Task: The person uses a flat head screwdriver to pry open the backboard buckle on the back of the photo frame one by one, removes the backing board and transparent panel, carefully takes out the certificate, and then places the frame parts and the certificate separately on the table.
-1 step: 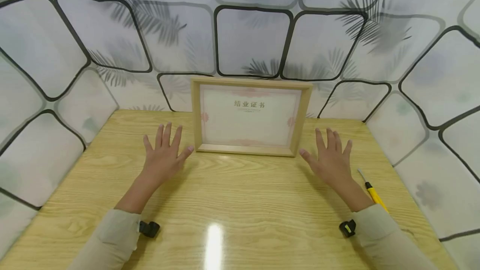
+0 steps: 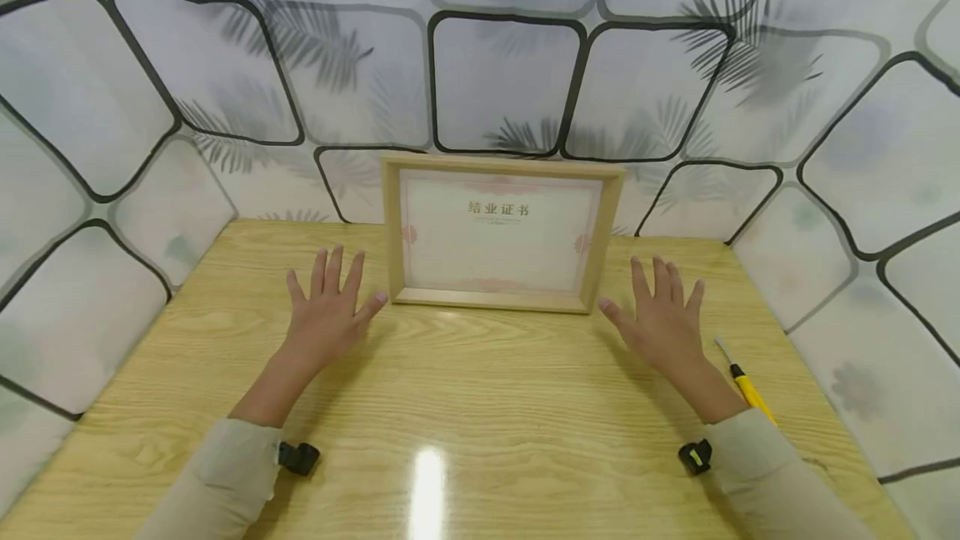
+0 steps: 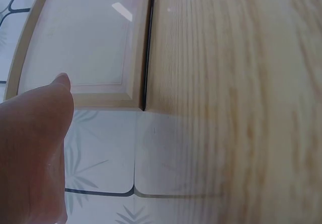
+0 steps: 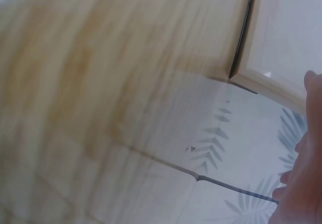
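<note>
A light wooden picture frame (image 2: 390, 227) stands upright toward the back of the table, with a pale pink-bordered certificate (image 2: 495, 252) in it. To the left of it is my left hand (image 2: 324, 315), fingers spread and holding nothing. My right hand (image 2: 663, 319) mirrors it on the other side, also spread and without anything in it. Both thumbs point toward the lower corners of the frame; whether either touches is hard to tell. In the left wrist view, the left thumb (image 3: 37, 133) overlaps the lower corner area of the frame (image 3: 105, 99).
A screwdriver (image 2: 748, 390) with a yellow and black handle lies by the right forearm, its handle partly behind the sleeve. The wood-grain table (image 2: 480, 382) is bordered by patterned walls (image 2: 510, 82) at the back and both sides. Each wrist carries a small black device (image 2: 300, 458).
</note>
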Demonstrator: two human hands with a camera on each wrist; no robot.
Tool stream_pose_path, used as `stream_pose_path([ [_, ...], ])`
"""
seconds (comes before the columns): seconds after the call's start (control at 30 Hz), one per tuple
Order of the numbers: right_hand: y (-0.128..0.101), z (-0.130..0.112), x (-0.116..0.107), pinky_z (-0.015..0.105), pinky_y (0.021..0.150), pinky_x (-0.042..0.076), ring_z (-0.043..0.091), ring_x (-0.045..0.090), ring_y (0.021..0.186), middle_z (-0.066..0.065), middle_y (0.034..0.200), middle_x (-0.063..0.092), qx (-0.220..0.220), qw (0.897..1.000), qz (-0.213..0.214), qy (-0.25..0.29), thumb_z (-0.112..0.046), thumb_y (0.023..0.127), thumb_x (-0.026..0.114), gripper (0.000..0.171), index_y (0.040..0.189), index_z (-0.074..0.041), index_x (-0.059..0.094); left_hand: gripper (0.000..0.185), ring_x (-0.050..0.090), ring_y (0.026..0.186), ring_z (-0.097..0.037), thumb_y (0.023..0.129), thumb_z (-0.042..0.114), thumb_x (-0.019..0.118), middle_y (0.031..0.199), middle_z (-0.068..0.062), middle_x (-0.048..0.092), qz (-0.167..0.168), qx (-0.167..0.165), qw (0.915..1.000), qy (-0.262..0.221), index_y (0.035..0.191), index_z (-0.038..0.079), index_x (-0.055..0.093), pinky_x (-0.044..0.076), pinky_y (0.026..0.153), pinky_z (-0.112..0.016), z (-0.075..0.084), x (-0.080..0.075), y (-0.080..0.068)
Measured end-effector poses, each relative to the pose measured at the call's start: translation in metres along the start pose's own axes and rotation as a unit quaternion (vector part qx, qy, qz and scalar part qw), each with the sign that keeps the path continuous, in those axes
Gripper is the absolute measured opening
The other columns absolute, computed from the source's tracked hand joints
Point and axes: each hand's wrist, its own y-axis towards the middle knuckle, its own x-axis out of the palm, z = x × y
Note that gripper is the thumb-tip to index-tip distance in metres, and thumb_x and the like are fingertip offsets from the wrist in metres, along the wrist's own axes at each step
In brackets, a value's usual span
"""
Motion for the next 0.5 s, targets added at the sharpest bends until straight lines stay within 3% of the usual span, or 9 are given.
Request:
stream_pose_path([
  [0.23, 0.001, 0.0, -0.002, 0.08, 0.112, -0.003, 0.054, 0.012, 0.149, 0.031, 0.162, 0.015, -0.003, 1.0, 0.005, 0.006, -0.067, 0.101, 0.037, 0.089, 0.163, -0.009, 0.012, 0.083, -0.008, 0.154, -0.045, 0.104, 0.064, 0.026, 0.168, -0.024, -0.004, 0.003, 0.005, 1.0, -0.007, 0.164, 0.011, 0.004, -0.01, 0.112, -0.079, 0.0, 0.002, 0.002],
  [0.4, 0.003, -0.003, -0.008, 0.076, 0.11, 0.024, 0.055, 0.026, 0.143, 0.033, 0.159, 0.023, 0.004, 0.997, -0.006, 0.078, -0.059, 0.105, 0.036, 0.081, 0.161, -0.004, 0.017, 0.082, -0.003, 0.154, -0.046, 0.105, 0.062, 0.029, 0.167, -0.025, -0.001, 0.013, 0.016, 0.9993, -0.03, 0.163, 0.009, 0.004, -0.001, 0.115, -0.076, 0.0, 0.004, 0.005],
  [0.5, 0.004, -0.005, -0.012, 0.073, 0.103, 0.036, 0.053, 0.034, 0.14, 0.03, 0.159, 0.026, 0.019, 0.987, -0.024, 0.156, -0.057, 0.106, 0.035, 0.078, 0.161, -0.005, 0.019, 0.08, 0.008, 0.153, -0.047, 0.106, 0.057, 0.034, 0.167, -0.024, 0.005, 0.03, 0.021, 0.9968, -0.071, 0.163, 0.008, 0.006, 0.013, 0.117, -0.072, 0.002, 0.005, 0.008],
])
